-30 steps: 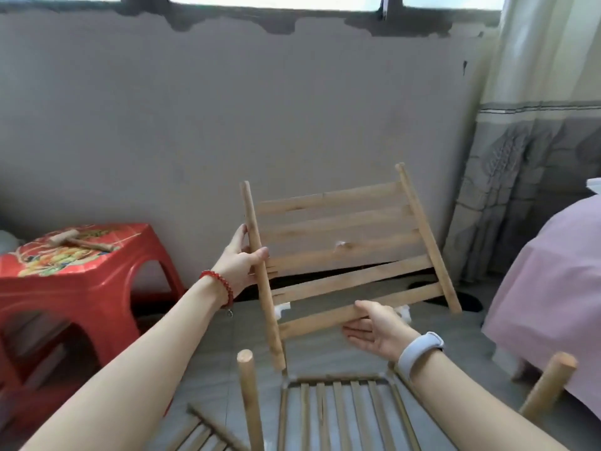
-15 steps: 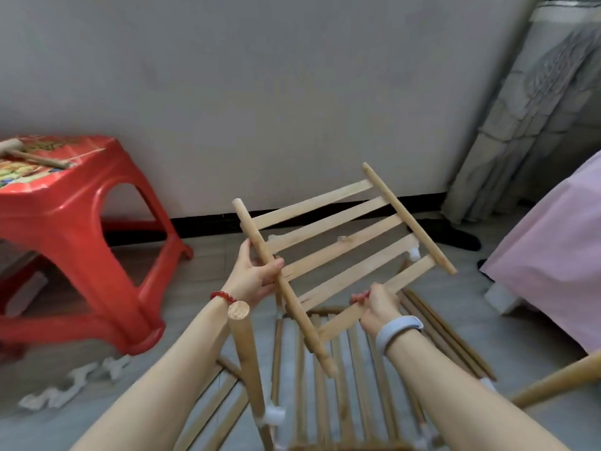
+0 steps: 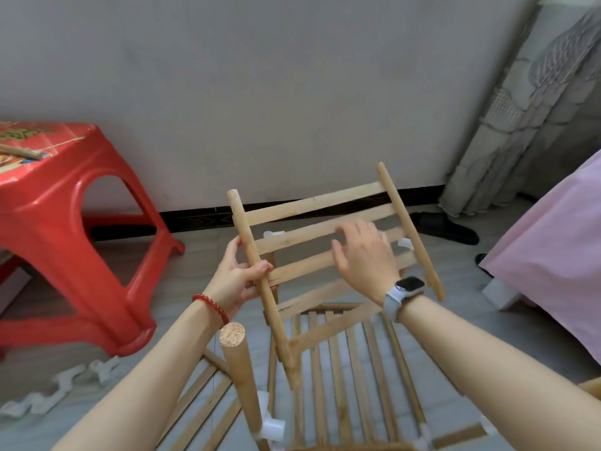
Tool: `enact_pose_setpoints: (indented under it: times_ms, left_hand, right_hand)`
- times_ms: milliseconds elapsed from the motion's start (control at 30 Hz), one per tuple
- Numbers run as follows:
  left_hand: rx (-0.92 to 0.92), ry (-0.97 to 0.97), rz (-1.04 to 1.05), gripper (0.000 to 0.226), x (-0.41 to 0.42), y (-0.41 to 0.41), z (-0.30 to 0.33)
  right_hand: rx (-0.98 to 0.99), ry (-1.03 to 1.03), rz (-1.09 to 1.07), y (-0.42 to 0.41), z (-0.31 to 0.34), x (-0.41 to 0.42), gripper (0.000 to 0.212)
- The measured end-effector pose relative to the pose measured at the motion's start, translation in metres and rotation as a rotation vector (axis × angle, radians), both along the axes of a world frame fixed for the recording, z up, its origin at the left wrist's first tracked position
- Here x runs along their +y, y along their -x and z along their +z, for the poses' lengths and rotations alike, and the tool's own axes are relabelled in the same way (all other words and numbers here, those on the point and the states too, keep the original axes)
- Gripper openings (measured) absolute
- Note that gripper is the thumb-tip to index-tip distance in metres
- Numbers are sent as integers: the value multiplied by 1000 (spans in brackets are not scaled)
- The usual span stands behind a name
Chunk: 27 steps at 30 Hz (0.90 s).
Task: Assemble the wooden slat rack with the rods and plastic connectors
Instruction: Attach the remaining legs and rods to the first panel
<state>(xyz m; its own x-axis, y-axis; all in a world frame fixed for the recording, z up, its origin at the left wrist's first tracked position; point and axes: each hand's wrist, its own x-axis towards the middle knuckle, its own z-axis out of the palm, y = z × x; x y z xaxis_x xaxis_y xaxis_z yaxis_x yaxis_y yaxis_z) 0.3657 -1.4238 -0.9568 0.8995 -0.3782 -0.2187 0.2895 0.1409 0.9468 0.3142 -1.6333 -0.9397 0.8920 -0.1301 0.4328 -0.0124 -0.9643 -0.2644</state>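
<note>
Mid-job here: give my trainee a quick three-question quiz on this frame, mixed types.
1. True or false: the left hand grips the side rod of the slat panel.
2. The right hand is: A) curled round a slat, B) open over the slats, C) resting on the red stool.
3. Fill in: a white plastic ___ sits at the base of the upright rod in the foreground.

Key: 1 true; 2 B; 3 connector.
</note>
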Motion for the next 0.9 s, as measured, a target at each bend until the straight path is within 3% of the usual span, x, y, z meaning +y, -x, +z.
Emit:
enact_pose_setpoints:
  times_ms: [67,167,367,533,700,800,833,900]
  left_hand:
    - [-18,-25,-50,70,2,1,-2]
    - [-59,-68,-110,66,5,1,-2]
    - [-136,-152,-187,61,4,-4,-2]
    - [-237,-287,-255,61,-5,-7,-1]
    - [-305,-291,-260,54,-10,-9,2]
    - [-176,-253,-376,58,3,-29,5]
    - [-164,-301,-401,52,7,-39,4]
    - [-364,-631,-394,38,12,-65,-4]
  right_hand:
    - [-30,74,119,-22,7,5,41]
    - [230,129,140,-46,12,13,55]
    - [305,-49,24,-65,17,35,50]
    - [312,-234,114,-76,31,63,56]
    - [215,-282,94,-79,31,65,34]
    - [239,-390,95,-78,42,57,35]
    - [250,-418,101,-78,45,54,36]
    - [281,-466,126,-76,53,51,32]
